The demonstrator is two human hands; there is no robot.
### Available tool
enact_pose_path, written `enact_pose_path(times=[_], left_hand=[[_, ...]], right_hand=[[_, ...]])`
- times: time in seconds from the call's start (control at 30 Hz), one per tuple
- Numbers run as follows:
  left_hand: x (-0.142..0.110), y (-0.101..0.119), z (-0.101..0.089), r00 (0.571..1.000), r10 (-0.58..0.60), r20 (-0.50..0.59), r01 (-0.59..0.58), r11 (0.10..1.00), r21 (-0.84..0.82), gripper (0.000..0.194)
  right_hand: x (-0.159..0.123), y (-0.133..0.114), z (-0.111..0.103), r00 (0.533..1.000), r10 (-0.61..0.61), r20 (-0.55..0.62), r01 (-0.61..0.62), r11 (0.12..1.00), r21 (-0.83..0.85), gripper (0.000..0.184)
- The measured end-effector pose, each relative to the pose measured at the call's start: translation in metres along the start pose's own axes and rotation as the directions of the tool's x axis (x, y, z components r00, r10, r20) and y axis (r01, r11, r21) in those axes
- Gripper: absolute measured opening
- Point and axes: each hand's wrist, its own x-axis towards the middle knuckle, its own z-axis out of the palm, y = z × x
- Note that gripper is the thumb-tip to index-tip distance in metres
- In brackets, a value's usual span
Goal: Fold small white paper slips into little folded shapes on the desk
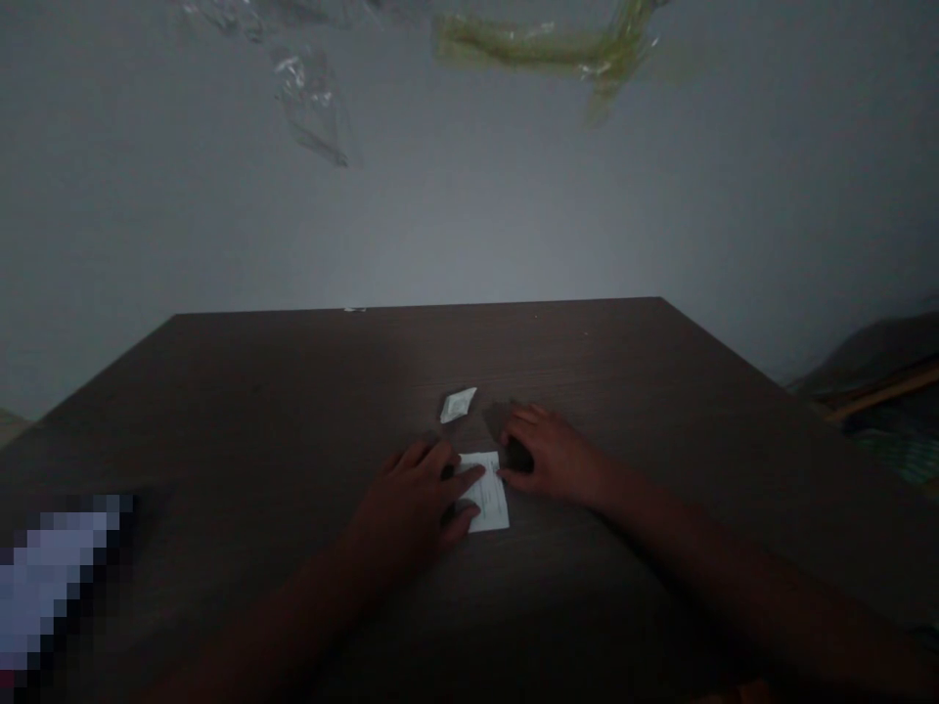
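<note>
A small white sheet of paper (490, 504) with faint printed lines lies flat on the dark wooden table. My left hand (418, 494) rests over its left side, index finger and thumb on the paper and the other fingers spread on the tabletop. At the right edge of the sheet is my right hand (547, 455), its fingers apart and curved, the thumb by the paper's edge. Just beyond both hands sits a small folded piece of paper (459, 404), touched by neither.
The table (293, 391) reaches back to a grey wall (469, 215) bearing clear tape (312, 103) and yellowish tape (528, 44). A pixelated, bright, flat object (59, 577) lies at the left. Dark items (880, 362) stand beyond the table's right edge.
</note>
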Motion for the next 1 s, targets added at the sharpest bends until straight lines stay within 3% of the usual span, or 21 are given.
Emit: enact_pose_path(times=[0.3, 0.6, 0.83, 1.0], left_hand=[[-0.001, 0.0, -0.001, 1.0, -0.01, 0.005, 0.011, 0.999, -0.045, 0.047], [-0.001, 0.007, -0.006, 0.999, -0.029, 0.013, 0.029, 0.999, -0.036, 0.045], [-0.002, 0.009, -0.006, 1.0, -0.014, -0.024, 0.013, 0.999, -0.029, 0.044], [-0.002, 0.007, -0.003, 1.0, 0.004, -0.002, -0.004, 1.0, -0.018, 0.047]], right_hand=[[-0.018, -0.023, -0.015, 0.983, -0.083, 0.166, 0.085, 0.996, -0.005, 0.042], [-0.014, -0.013, -0.016, 0.984, -0.066, 0.164, 0.046, 0.991, 0.122, 0.05], [-0.014, -0.008, -0.003, 0.992, -0.076, 0.104, 0.063, 0.991, 0.117, 0.029], [-0.001, 0.0, 0.007, 1.0, -0.007, -0.003, 0.007, 0.997, 0.075, 0.019]])
